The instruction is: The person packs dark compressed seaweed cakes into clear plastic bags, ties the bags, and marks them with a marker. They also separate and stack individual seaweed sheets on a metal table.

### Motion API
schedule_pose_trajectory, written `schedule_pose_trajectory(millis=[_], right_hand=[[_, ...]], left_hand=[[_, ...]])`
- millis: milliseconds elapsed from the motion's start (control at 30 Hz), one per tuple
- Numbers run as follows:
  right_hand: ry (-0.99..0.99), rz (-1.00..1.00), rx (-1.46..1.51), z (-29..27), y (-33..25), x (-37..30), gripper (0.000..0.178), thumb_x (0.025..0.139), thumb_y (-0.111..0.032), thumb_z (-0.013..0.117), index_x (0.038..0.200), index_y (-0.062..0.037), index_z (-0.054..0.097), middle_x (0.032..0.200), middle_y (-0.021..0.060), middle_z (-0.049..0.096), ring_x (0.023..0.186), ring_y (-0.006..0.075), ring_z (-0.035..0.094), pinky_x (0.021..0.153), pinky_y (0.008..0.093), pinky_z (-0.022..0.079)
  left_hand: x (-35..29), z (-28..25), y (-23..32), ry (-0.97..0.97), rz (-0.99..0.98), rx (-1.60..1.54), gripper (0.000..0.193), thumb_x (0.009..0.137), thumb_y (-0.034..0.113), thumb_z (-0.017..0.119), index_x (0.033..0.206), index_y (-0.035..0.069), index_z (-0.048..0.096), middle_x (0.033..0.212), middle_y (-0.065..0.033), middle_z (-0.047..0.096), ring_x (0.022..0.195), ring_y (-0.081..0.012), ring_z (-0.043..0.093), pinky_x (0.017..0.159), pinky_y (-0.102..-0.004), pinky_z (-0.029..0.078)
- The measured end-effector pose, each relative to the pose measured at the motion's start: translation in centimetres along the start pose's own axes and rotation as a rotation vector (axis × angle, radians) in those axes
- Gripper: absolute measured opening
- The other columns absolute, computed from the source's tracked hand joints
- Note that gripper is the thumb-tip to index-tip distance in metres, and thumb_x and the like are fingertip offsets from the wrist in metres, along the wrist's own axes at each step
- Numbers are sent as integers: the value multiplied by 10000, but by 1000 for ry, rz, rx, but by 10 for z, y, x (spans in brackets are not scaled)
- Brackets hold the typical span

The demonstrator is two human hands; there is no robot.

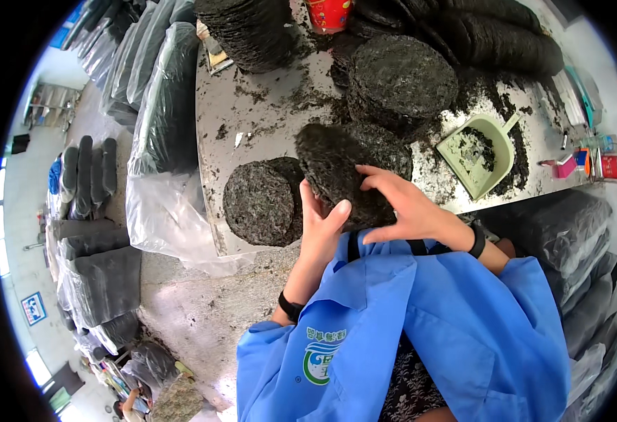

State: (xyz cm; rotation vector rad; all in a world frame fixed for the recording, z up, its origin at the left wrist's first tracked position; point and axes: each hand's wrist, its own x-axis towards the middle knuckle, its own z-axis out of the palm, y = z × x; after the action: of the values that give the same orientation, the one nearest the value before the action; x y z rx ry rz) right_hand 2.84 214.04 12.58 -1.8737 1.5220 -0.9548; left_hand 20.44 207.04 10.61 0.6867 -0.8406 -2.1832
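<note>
Near the table's front edge I hold a tilted bundle of dark, round dried seaweed cakes (326, 160) up in front of me. My left hand (324, 219) grips its lower left edge, thumb in front. Curved around its right side is my right hand (410, 209), with fingertips on the cakes and the thumb lower down, apart from the fingers. How many cakes are in the bundle I cannot tell. Just left of it a short stack of round seaweed cakes (258, 204) lies on the table. Behind it stands a taller stack (403, 77).
Seaweed crumbs litter the metal table (252, 133). A pale green dustpan (479, 156) with scraps sits at right. Farther back are a tall seaweed pile (246, 32), a long row of cakes (498, 35) and a red tub (328, 14). Plastic-wrapped bags (164, 105) line the left side.
</note>
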Motion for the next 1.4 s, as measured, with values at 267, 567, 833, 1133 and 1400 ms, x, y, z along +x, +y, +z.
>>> schedule_pose_trajectory(millis=[267,567,833,1133,1400], right_hand=[[105,185,129,6,5,0,633,749,-349,725,1172,35,451,1143,204,524,1023,327,548,864,374,451],[984,408,619,-59,38,-28,308,953,-165,516,1212,1,497,1109,35,566,973,82,496,891,228,390],[846,410,602,-36,39,-20,453,945,-193,523,1350,-67,364,1303,80,419,1192,157,388,1011,284,317],[731,572,980,-7,29,-10,384,999,-255,385,1366,-140,375,1369,55,381,1224,152,389,998,283,349],[503,543,752,26,30,1,391,992,-281,399,1358,-142,395,1332,24,439,1198,138,439,955,289,407]], left_hand=[[0,-25,-6,27,-20,-118,617,816,180,655,1333,77,336,1264,-118,477,1170,-268,491,966,-432,437],[-24,-76,-4,334,-18,-454,386,858,149,481,1227,36,479,1221,-115,550,1138,-294,515,974,-467,400],[-27,-62,2,274,510,287,401,972,103,396,1368,92,334,1361,-106,403,1229,-268,420,1026,-509,344],[-21,-22,9,-170,760,1275,506,760,266,577,1224,67,551,1470,-146,249,1378,-339,165,1081,-522,162],[-19,-45,-12,434,230,625,727,841,98,634,1440,76,222,1454,-147,230,1313,-259,253,1071,-383,212]])
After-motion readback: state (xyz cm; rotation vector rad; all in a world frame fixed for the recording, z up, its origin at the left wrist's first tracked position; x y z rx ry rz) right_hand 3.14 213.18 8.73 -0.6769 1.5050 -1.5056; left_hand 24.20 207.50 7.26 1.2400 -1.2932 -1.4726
